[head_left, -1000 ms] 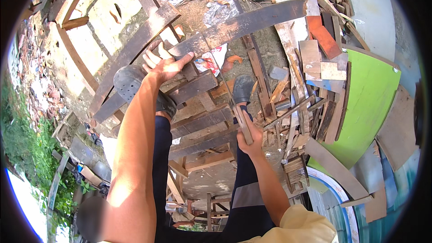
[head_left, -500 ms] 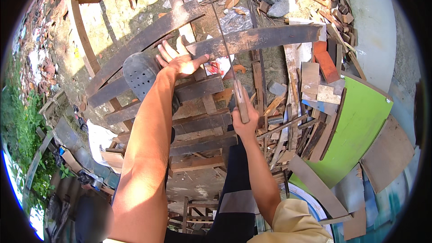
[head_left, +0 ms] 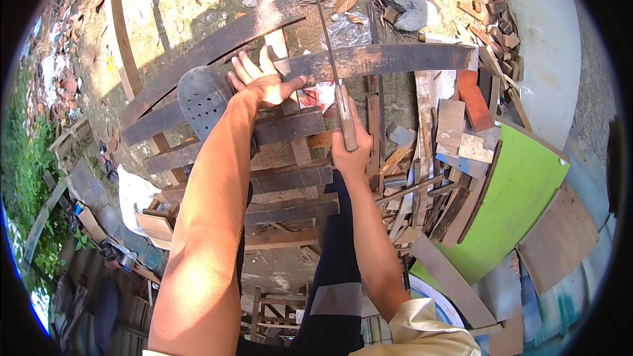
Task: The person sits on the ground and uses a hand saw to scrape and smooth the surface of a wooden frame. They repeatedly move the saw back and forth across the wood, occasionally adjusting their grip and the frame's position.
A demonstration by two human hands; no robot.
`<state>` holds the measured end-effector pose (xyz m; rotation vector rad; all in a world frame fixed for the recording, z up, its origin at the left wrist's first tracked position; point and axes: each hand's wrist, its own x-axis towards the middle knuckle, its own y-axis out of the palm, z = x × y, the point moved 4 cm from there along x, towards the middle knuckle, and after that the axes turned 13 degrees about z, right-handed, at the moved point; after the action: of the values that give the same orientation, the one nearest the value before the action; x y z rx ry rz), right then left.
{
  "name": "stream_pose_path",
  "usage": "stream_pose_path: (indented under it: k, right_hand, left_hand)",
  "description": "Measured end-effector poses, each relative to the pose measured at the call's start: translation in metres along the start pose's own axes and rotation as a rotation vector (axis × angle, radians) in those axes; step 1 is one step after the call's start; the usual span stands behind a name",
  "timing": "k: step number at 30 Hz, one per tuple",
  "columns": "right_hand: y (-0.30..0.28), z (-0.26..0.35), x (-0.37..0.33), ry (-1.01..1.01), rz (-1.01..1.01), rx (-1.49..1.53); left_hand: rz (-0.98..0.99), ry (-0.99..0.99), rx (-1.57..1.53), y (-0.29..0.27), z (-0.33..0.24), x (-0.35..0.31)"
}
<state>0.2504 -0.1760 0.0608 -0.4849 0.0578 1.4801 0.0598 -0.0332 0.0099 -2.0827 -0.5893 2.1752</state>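
Observation:
A dark, weathered plank [head_left: 402,57] lies crosswise ahead of me, over the slats of a wooden frame. My left hand [head_left: 264,88] rests at its left end, fingers spread and thumb stretched along the wood. My right hand [head_left: 354,145] is closed round the wooden handle of a handsaw [head_left: 329,46]. Its thin blade points away from me and crosses the plank a little right of my left hand. Whether its teeth are in a cut is too small to tell. A grey clog [head_left: 201,100] with holes, on my foot, sits on the frame beside my left forearm.
Dark slats [head_left: 290,126] run across the frame below my hands. To the right are scrap wood, a reddish block [head_left: 475,100] and a lime-green board [head_left: 508,191]. Grey stones [head_left: 415,16] and dry leaves lie beyond the plank. Green plants [head_left: 39,178] grow at far left.
My right hand has pushed the handsaw forward, away from me, so the handle is now closer to the plank. My left hand keeps its place on the plank.

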Motion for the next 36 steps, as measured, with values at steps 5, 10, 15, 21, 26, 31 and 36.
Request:
stream_pose_path:
  k: [5, 10, 15, 21, 26, 31, 36]
  right_hand:
    - [-0.049, 0.014, -0.202, 0.079, 0.118, -0.200]
    - [-0.026, -0.011, -0.148, -0.065, 0.095, -0.188]
    - [0.002, -0.026, -0.013, -0.100, -0.028, -0.052]
    - [-0.022, -0.012, -0.125, 0.029, 0.048, -0.092]
    - [-0.046, 0.002, -0.174, 0.005, 0.073, -0.154]
    - [0.002, -0.012, -0.003, -0.031, -0.003, 0.018]
    - [-0.020, 0.001, -0.068, 0.092, 0.050, -0.035]
  left_hand:
    - [0.028, 0.020, 0.027, -0.001, 0.001, -0.002]
    - [0.023, 0.003, 0.005, -0.001, 0.016, 0.003]
    - [0.101, -0.011, 0.004, -0.013, -0.005, -0.001]
    - [0.055, -0.031, 0.032, -0.006, 0.013, -0.002]
    - [0.078, 0.013, 0.041, -0.006, 0.007, -0.010]
    - [0.101, 0.018, 0.014, -0.007, -0.001, -0.011]
    - [0.093, 0.001, 0.023, -0.013, -0.003, -0.007]
